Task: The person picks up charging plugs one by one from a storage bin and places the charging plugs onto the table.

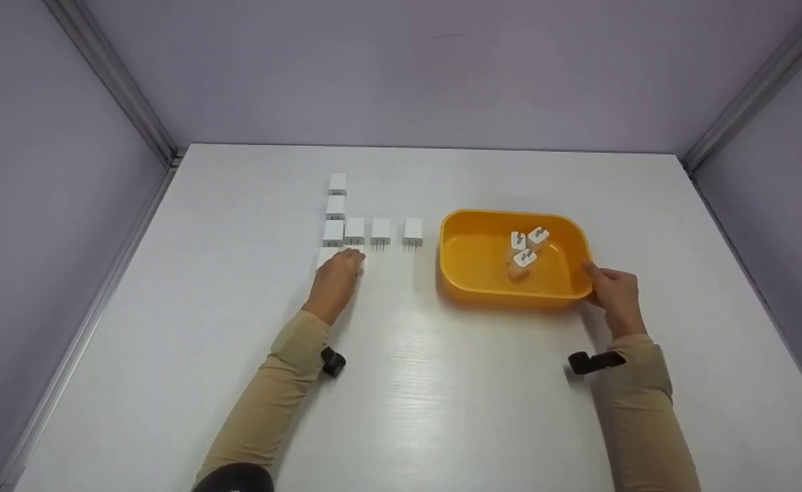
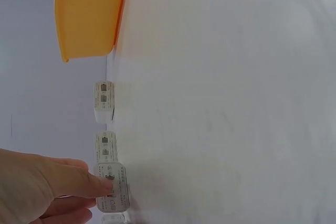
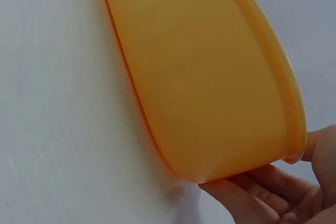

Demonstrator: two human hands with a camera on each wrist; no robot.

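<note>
My left hand (image 1: 336, 280) pinches a white plug-in charger (image 2: 119, 195), its thumb across the face with the prongs. It is at the near end of a column of white chargers (image 1: 335, 207), beside another charger (image 1: 325, 255) partly hidden by the hand. From that column a row of chargers (image 1: 380, 231) runs to the right, prongs toward me. My right hand (image 1: 616, 294) grips the right end of a yellow-orange plastic bin (image 1: 476, 266), thumb over the rim and fingers against the outer wall (image 3: 210, 87). Three chargers (image 1: 524, 258) stand inside it, prongs up.
Everything is on a white table (image 1: 401, 410). Pale panels enclose it at the back (image 1: 401, 75) and on both sides, with metal strips at the corners. A dark rounded object (image 1: 236, 478) shows at the bottom edge, over the left sleeve.
</note>
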